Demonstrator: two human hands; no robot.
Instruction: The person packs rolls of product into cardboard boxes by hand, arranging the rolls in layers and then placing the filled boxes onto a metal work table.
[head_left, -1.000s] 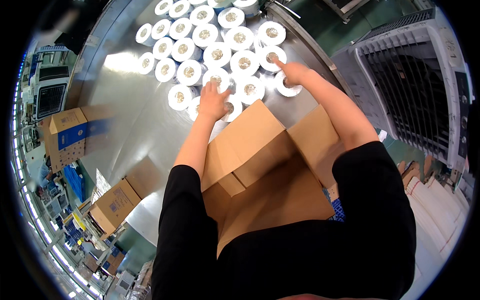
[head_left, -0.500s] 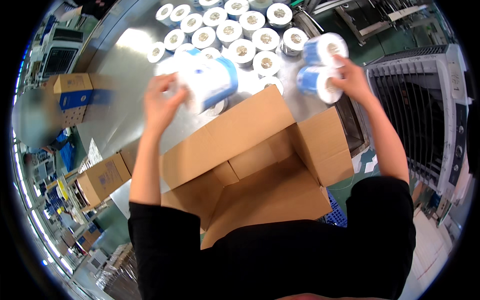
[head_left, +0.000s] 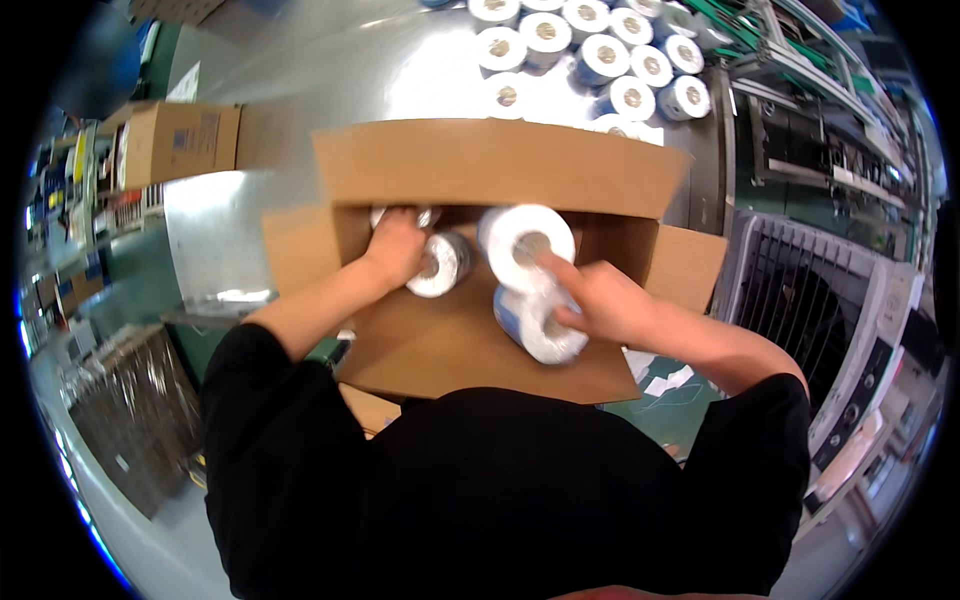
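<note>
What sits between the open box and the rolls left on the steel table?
In the head view, only the open box's raised far flap and bare steel table separate it from the rolls.

In the open box at centre, the left hand presses a roll down at ten o'clock while the right hand grips two rolls at three, with more rolls on the steel table at twelve.
</note>
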